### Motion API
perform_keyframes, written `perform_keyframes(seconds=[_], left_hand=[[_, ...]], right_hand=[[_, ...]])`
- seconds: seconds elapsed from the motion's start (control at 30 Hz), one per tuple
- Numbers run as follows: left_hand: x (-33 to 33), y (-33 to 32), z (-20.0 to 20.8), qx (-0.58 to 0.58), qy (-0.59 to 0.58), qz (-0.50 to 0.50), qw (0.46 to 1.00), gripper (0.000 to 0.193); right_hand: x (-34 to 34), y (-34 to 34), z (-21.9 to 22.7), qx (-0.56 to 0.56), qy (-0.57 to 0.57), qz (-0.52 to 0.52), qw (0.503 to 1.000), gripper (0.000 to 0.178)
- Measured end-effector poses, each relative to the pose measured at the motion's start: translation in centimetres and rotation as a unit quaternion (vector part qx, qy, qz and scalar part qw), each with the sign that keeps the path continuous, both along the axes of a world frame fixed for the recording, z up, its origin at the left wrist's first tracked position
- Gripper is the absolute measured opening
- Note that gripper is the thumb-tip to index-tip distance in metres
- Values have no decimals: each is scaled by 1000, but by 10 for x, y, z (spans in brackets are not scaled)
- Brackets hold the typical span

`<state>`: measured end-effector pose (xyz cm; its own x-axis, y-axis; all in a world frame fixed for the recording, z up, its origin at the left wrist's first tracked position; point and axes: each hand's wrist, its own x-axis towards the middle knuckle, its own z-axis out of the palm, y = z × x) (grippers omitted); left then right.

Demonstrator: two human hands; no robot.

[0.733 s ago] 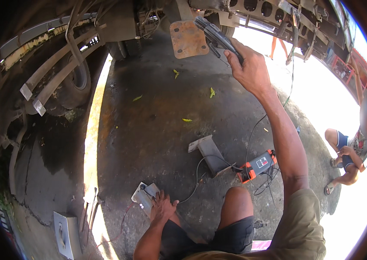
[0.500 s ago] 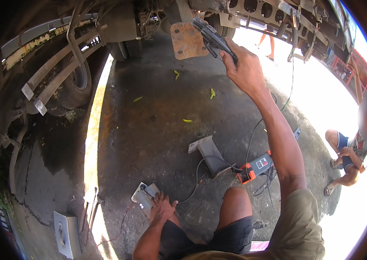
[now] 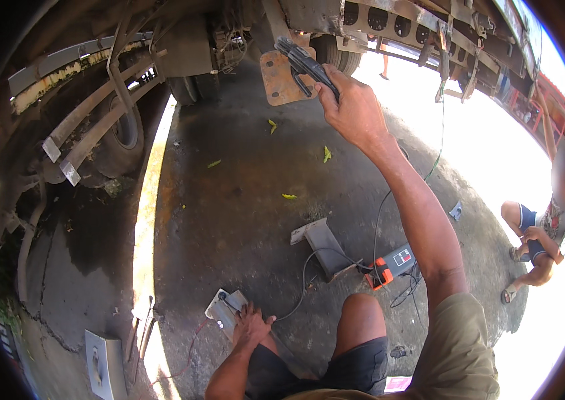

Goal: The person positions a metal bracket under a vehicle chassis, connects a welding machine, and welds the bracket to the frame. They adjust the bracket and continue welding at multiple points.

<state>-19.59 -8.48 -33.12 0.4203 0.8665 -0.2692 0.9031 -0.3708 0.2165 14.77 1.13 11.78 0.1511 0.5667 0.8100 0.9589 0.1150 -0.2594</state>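
Observation:
My right hand [image 3: 359, 110] is raised and closed round a dark welding clamp [image 3: 306, 67]. The clamp's jaw end overlaps the upper part of a rusty flat plate [image 3: 270, 80] with holes, under the truck; I cannot tell whether they touch. A cable [image 3: 381, 213] runs down from near my right wrist toward an orange and grey welding machine [image 3: 392, 263] on the floor. My left hand [image 3: 252, 327] lies low with fingers spread over the edge of a pale metal piece [image 3: 219, 310]. A dark cable end rests on that piece.
An angled steel bracket [image 3: 326, 250] lies beside the machine. At the lower left are a metal box [image 3: 99, 363] with a handle and long-handled tools [image 3: 144, 327]. Truck frame parts [image 3: 69, 133] hang at the left. A person [image 3: 546, 233] squats at the right.
My right hand has moved left with the clamp, whose jaws now lie further across the rusty plate. My left hand stays on the metal piece. The view has shifted slightly.

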Motion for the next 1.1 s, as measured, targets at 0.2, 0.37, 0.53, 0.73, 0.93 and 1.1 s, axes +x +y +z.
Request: perform_keyframes(seconds=[0.2,0.37,0.53,0.73,0.93,1.1], left_hand=[[-3,-1,-9,10,-24,10,1000,70],[1,2,10,-30,10,-4,999,71],[-3,3,0,-18,-2,2,1000,71],[-5,6,-4,-15,-19,5,1000,69],[-6,7,-3,-25,-25,7,999,69],[-7,7,-3,-27,-30,7,999,68]], right_hand=[[-18,9,-6,29,24,24,999,49],[-37,10,-8,18,35,31,999,59],[-42,38,-1,9,41,27,999,65],[-53,63,20,-20,59,16,998,68],[-44,75,23,-6,81,4,997,71],[-34,86,21,-2,87,5,996,72]])
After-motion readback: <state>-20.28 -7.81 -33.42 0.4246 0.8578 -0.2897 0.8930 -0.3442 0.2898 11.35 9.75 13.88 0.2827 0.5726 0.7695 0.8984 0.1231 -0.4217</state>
